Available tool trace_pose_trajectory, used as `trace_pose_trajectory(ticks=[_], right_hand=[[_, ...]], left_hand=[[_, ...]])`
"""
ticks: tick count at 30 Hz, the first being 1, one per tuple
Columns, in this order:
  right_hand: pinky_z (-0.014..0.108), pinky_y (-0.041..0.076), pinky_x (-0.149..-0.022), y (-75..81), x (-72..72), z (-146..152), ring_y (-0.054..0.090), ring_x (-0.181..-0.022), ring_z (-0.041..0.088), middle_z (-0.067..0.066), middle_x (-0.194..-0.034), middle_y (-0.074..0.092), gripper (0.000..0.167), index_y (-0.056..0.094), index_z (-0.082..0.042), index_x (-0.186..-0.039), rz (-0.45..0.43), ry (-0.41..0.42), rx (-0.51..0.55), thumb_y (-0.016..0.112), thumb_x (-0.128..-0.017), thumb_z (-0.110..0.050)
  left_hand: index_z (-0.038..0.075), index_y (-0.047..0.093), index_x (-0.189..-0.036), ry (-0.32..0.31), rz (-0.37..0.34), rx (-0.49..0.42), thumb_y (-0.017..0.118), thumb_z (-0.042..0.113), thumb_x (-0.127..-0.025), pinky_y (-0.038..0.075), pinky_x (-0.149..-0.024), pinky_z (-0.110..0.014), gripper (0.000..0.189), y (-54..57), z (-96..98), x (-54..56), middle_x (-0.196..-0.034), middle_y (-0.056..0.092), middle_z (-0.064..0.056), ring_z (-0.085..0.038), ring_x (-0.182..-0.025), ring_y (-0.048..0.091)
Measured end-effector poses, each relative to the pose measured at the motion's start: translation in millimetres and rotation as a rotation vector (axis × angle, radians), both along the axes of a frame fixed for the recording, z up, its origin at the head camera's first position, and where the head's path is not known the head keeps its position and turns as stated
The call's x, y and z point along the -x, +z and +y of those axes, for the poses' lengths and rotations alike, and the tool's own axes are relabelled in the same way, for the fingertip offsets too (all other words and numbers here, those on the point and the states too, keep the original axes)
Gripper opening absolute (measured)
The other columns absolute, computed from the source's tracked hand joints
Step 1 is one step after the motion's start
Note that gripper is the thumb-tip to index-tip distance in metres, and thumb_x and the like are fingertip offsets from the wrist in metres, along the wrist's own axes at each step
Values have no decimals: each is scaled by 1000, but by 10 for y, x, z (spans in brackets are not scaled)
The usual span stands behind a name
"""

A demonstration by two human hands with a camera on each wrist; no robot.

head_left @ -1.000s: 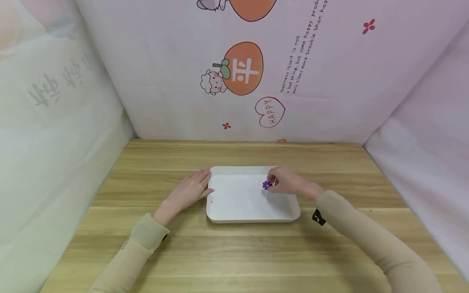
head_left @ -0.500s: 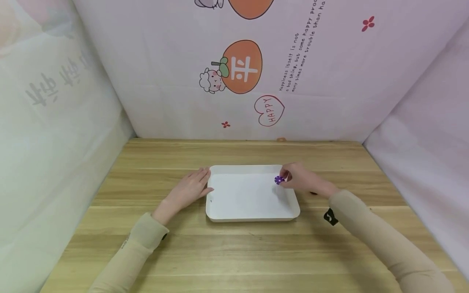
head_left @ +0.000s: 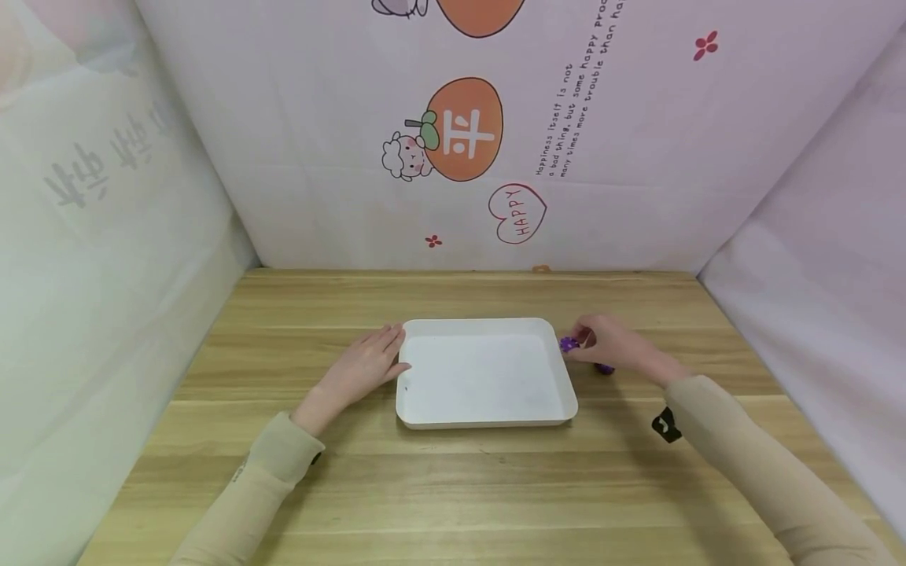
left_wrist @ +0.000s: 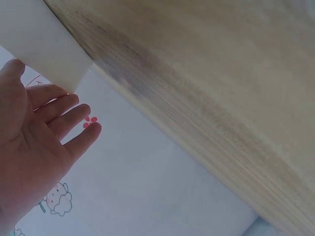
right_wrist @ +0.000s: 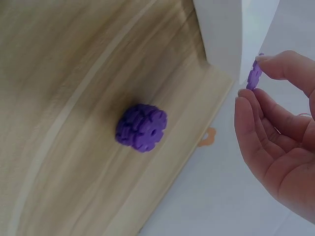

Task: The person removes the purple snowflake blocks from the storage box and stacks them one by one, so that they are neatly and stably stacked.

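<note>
My right hand point(head_left: 610, 343) pinches a purple notched building disc point(head_left: 569, 344) between thumb and fingers, right at the tray's right rim. In the right wrist view this disc point(right_wrist: 254, 76) stands nearly edge-on between the fingertips. On the wood beside the tray sits a small stack of similar purple discs point(right_wrist: 141, 128), partly covered by the right hand in the head view. My left hand point(head_left: 361, 368) rests at the left rim of a shallow white tray point(head_left: 488, 420), fingers fairly straight along its side and thumb over the edge. Nothing lies in the tray except a tiny dark speck.
The tray stands near the middle of a wooden table point(head_left: 425, 495). Printed white cloth point(head_left: 318, 181) hangs behind the table, with more cloth at both sides.
Carrying the disc, my right hand has moved rightward from above the tray to its right rim, and the stack beside it has come into view. The left hand has stayed put.
</note>
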State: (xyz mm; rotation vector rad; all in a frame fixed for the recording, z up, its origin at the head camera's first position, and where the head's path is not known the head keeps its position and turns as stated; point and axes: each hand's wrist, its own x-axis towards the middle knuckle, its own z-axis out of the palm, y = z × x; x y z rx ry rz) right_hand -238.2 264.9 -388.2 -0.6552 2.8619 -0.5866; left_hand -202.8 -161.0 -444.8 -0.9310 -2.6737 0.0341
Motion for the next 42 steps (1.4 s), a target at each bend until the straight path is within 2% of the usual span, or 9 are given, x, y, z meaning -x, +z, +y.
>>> trace_pose_trajectory(ticks=[7,22,31,42], right_hand=[[35,61,-71,-49,-33,173,69,-81,22,14,-90,72,21,68,3,-97,2,-28,-4,75,-84,-11],[38,60,-72,-136,-87,446,68,-78,23,14,-88,71,22,68,4,-94,23,-78,-10,77,-83,-13],[40,61,-73,-184,-101,534,68,-79,23,15,-88,72,22,68,5,-95,26,-87,-7,76,-83,-12],[36,60,-68,-260,-83,605,68,-76,21,14,-85,72,22,69,4,-92,63,-84,-30,77,-83,-13]], left_hand=[[-8,56,-134,-10,22,-3,61,40,-97,54,-104,-45,61,-6,-2,-4,-139,59,-22,-35,-127,60],[-8,53,-138,16,-50,-10,57,40,-100,50,-108,-47,61,-7,-3,7,-144,55,-22,-36,-132,56],[-9,55,-135,-1,-21,-17,60,39,-98,52,-106,-47,60,-17,-10,12,-141,57,-23,-37,-129,58],[-8,56,-134,-15,29,-14,60,39,-98,54,-103,-46,60,-28,-20,6,-140,58,-22,-35,-127,60]])
